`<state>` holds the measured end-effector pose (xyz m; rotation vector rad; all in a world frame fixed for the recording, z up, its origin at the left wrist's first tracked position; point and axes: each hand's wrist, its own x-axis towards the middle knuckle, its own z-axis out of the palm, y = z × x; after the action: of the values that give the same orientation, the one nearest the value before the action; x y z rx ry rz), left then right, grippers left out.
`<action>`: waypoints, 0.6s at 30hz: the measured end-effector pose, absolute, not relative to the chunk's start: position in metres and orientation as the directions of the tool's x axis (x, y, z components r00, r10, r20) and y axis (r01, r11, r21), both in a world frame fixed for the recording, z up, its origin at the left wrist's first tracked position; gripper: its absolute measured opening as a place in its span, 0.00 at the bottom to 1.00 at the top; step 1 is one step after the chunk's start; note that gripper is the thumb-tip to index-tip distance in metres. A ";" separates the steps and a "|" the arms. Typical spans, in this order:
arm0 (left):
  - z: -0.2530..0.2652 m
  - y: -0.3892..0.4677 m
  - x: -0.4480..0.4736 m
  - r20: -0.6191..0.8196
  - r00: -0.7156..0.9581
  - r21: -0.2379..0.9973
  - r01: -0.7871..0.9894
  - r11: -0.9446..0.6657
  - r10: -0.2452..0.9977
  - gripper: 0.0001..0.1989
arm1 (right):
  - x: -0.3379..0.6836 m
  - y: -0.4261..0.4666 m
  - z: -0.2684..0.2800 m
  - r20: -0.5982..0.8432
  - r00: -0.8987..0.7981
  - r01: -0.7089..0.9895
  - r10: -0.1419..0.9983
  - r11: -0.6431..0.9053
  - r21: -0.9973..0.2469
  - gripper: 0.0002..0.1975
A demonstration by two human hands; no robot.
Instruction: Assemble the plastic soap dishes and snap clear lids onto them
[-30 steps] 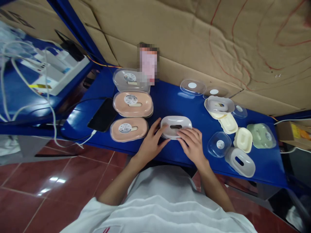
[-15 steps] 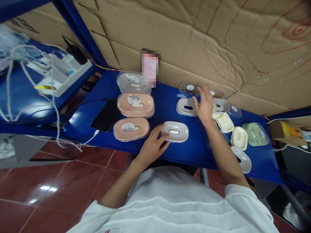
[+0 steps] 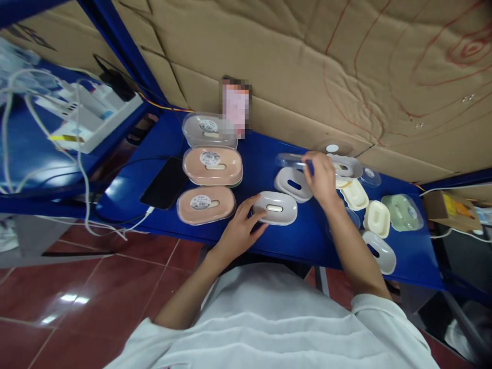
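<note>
Gripped at its left end by my left hand (image 3: 240,228), a pale grey soap dish (image 3: 287,214) with a cream insert in its slot lies on the blue shelf (image 3: 300,246). My right hand (image 3: 322,179) pinches a clear plastic lid (image 3: 292,160) by its right end, tilted above the shelf. Under that lid and touching the far rim of the held dish is another grey dish piece (image 3: 284,180) with an open oval slot. Left of my left hand sit pink lidded dishes, one in front (image 3: 221,210) and one behind (image 3: 227,173), both with round labels.
A grey lidded dish (image 3: 192,136) stands near the cardboard wall (image 3: 288,92). A black phone (image 3: 165,184) with a cable lies at left, beside a power strip (image 3: 115,118). Cream trays (image 3: 378,218), a green lidded dish (image 3: 402,212) and a grey slotted piece (image 3: 386,256) lie at right.
My right hand has taken hold of the clear lid and tilted it, shifting it left and toward me. The slotted grey piece has slid nearer the held dish. My left hand stays put.
</note>
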<state>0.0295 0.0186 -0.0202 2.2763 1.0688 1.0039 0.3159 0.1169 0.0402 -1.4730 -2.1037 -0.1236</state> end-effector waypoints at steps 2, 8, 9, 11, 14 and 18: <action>-0.022 0.018 0.029 0.397 0.407 0.689 0.460 -0.561 0.822 0.23 | 0.308 0.079 0.037 0.526 -0.349 0.857 0.775 0.491 -0.155 0.15; -0.033 0.018 0.027 0.338 0.324 0.815 0.369 -0.447 0.884 0.39 | 0.288 -0.004 0.006 0.519 -0.395 0.793 0.758 0.566 -0.224 0.19; -0.034 0.019 0.026 0.330 0.329 0.821 0.362 -0.441 0.885 0.39 | 0.288 -0.007 0.002 0.517 -0.389 0.775 0.762 0.574 -0.262 0.19; -0.035 0.020 0.025 0.308 0.350 0.834 0.349 -0.428 0.885 0.40 | 0.288 -0.008 0.000 0.488 -0.417 0.735 0.767 0.600 -0.315 0.19; -0.033 0.021 0.022 0.263 0.402 0.848 0.337 -0.409 0.877 0.41 | 0.289 -0.003 0.004 0.400 -0.519 0.696 0.755 0.645 -0.315 0.20; -0.028 0.022 0.019 0.246 0.459 0.845 0.331 -0.421 0.854 0.44 | 0.289 -0.003 0.009 0.324 -0.656 0.656 0.682 0.727 -0.203 0.23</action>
<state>0.0191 0.0220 -0.0284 1.9641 0.9877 0.8931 0.2886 -0.0028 0.0092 -1.0325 -2.5526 0.0957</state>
